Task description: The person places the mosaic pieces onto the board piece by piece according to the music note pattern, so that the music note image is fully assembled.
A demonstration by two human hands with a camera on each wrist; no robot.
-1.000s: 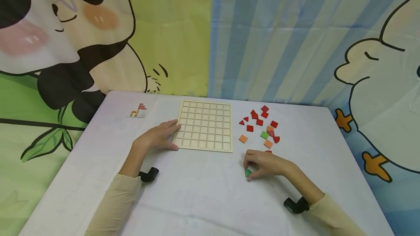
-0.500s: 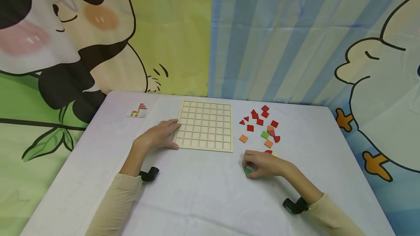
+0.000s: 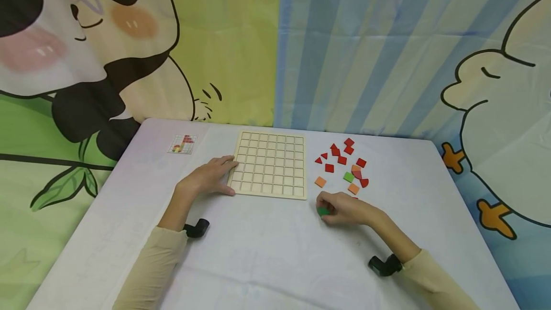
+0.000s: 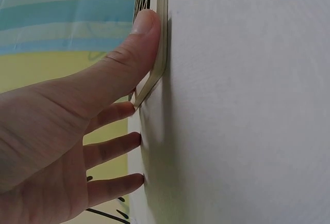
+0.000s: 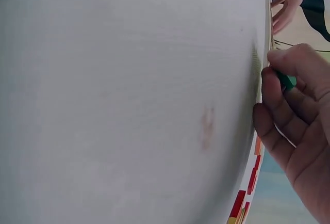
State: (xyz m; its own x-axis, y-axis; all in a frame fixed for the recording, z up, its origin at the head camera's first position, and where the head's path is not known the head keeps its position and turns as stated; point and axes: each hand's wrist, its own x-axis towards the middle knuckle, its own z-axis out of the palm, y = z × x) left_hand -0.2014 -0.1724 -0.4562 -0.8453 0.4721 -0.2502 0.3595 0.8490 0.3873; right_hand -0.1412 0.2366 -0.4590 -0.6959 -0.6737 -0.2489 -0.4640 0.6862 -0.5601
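Observation:
My left hand (image 3: 209,176) rests at the left edge of a pale wooden grid board (image 3: 271,164). In the left wrist view its thumb lies on the board's corner (image 4: 157,64), and the other fingers reach out fairly straight alongside. A small green tile (image 3: 323,211) is pinched between the thumb and fingers of my right hand (image 3: 347,208), low over the table to the right of the board's near corner. Only part of that tile (image 5: 287,81) shows in the right wrist view; its full outline is hidden by the fingers.
Right of the board lie several loose tiles: red squares (image 3: 329,168), small red triangles (image 3: 318,160), orange squares (image 3: 320,182), a light green square (image 3: 348,176) and a red curved piece (image 3: 364,183). A pattern card (image 3: 182,144) lies at the table's back left.
The right hand has moved slightly away from the near edge and to the left with the green tile, which is now more enclosed by its fingers. The left hand stays on the board.

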